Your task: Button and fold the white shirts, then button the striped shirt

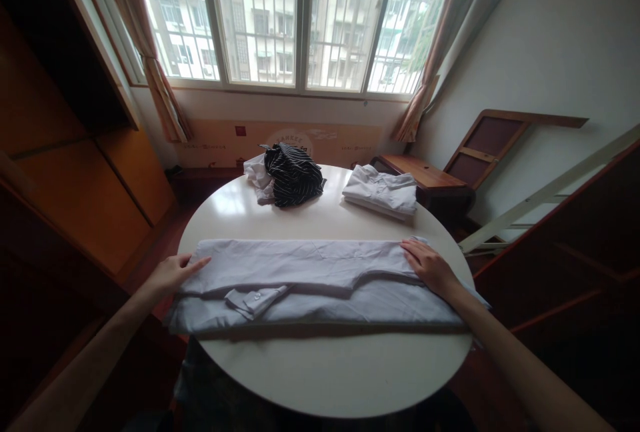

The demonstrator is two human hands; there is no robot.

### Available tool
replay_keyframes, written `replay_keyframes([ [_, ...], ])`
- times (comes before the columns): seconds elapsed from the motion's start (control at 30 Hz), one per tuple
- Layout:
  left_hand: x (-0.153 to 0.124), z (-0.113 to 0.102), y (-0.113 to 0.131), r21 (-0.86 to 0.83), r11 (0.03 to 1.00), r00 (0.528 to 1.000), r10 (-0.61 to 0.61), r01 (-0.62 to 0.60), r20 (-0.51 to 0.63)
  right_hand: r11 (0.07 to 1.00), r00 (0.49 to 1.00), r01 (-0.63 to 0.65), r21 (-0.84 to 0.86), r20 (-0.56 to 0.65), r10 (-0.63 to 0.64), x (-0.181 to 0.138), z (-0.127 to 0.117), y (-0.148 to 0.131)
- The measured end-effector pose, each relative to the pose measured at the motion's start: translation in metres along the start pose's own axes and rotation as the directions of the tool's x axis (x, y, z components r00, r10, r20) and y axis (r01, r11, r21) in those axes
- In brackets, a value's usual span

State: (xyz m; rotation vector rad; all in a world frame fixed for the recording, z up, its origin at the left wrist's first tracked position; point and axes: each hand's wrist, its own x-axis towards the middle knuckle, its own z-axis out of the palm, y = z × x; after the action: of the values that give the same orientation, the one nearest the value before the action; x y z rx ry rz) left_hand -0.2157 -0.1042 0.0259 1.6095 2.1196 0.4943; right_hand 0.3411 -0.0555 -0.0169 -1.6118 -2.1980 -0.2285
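Note:
A white long-sleeved shirt (310,309) lies across the round table, folded into a long strip. One sleeve's buttoned cuff (257,300) rests on top, left of the middle. At the strip's left end, my left hand (175,273) grips the shirt's edge, thumb over the cloth and the other fingers partly hidden. My right hand (427,265) lies on the far right part of the shirt, fingers stretched out over the fabric. The shirt's right end passes beneath my right wrist and reaches the table's rim.
On the white round table (330,375), a crumpled black striped garment (295,175) sits with pale cloth (259,175) at the back. A folded white shirt (380,191) lies back right. Beyond stand a wooden chair (430,175), orange cabinets (120,185) and a window (260,19).

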Motion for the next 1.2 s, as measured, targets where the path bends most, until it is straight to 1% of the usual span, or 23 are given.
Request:
replay_keyframes([
  [0.07, -0.007, 0.000, -0.003, -0.046, 0.999, 1.000, -0.009, 0.010, 0.022, 1.000, 1.000, 0.001, -0.004, 0.004, -0.001, 0.000, 0.000, 0.000],
  [0.2, -0.014, 0.004, -0.006, -0.241, 0.971, 1.000, 0.007, 0.000, 0.029, 1.000, 1.000, 0.005, -0.008, 0.004, -0.005, -0.001, -0.001, 0.001],
  [0.27, -0.015, 0.004, -0.006, -0.304, 0.952, 1.000, -0.016, 0.022, 0.020, 1.000, 1.000, -0.020, -0.021, 0.003, 0.020, 0.002, -0.004, -0.001],
  [0.37, -0.013, 0.004, -0.005, -0.303, 0.952, 0.999, -0.047, 0.049, 0.014, 0.987, 0.991, -0.128, -0.093, 0.034, 0.132, 0.016, -0.010, -0.019],
  [0.4, -0.012, 0.004, -0.004, -0.280, 0.959, 0.999, -0.047, 0.047, 0.007, 0.981, 0.985, -0.161, -0.112, 0.048, 0.167, 0.023, -0.011, -0.030],
  [0.43, -0.012, 0.003, -0.004, -0.250, 0.967, 0.999, -0.045, 0.041, -0.008, 0.983, 0.985, -0.155, -0.096, 0.068, 0.162, 0.030, -0.013, -0.043],
  [0.57, -0.013, 0.003, -0.003, -0.117, 0.993, 0.997, -0.021, 0.012, -0.076, 0.999, 0.999, -0.010, 0.045, 0.037, 0.009, 0.054, -0.015, -0.115],
  [0.67, -0.019, 0.004, 0.003, -0.047, 0.998, 0.999, -0.032, 0.030, -0.042, 0.981, 0.988, 0.128, 0.143, 0.065, -0.139, 0.061, -0.013, -0.169],
  [0.73, -0.023, 0.006, 0.009, -0.054, 0.998, 0.999, -0.024, 0.022, -0.037, 0.966, 0.973, 0.182, 0.182, 0.108, -0.204, 0.060, -0.010, -0.197],
  [0.8, -0.024, 0.008, 0.015, -0.107, 0.994, 0.997, 0.020, -0.028, -0.073, 0.957, 0.958, 0.203, 0.205, 0.159, -0.237, 0.055, -0.004, -0.218],
  [0.87, -0.023, 0.010, 0.018, -0.166, 0.984, 0.995, 0.046, -0.060, -0.090, 0.941, 0.935, 0.239, 0.241, 0.205, -0.290, 0.047, 0.004, -0.232],
  [0.93, -0.021, 0.012, 0.018, -0.223, 0.974, 0.998, 0.026, -0.038, -0.056, 0.911, 0.900, 0.296, 0.286, 0.237, -0.367, 0.039, 0.013, -0.241],
  [1.0, -0.017, 0.013, 0.015, -0.278, 0.960, 1.000, 0.011, -0.016, -0.020, 0.890, 0.873, 0.335, 0.311, 0.254, -0.417, 0.033, 0.020, -0.245],
  [1.1, -0.007, 0.013, 0.009, -0.293, 0.956, 1.000, 0.014, -0.020, -0.025, 0.890, 0.867, 0.335, 0.308, 0.270, -0.419, 0.035, 0.026, -0.245],
  [1.2, 0.009, 0.013, 0.003, -0.206, 0.978, 0.998, 0.030, -0.042, -0.060, 0.900, 0.871, 0.320, 0.296, 0.282, -0.402, 0.047, 0.031, -0.244],
])
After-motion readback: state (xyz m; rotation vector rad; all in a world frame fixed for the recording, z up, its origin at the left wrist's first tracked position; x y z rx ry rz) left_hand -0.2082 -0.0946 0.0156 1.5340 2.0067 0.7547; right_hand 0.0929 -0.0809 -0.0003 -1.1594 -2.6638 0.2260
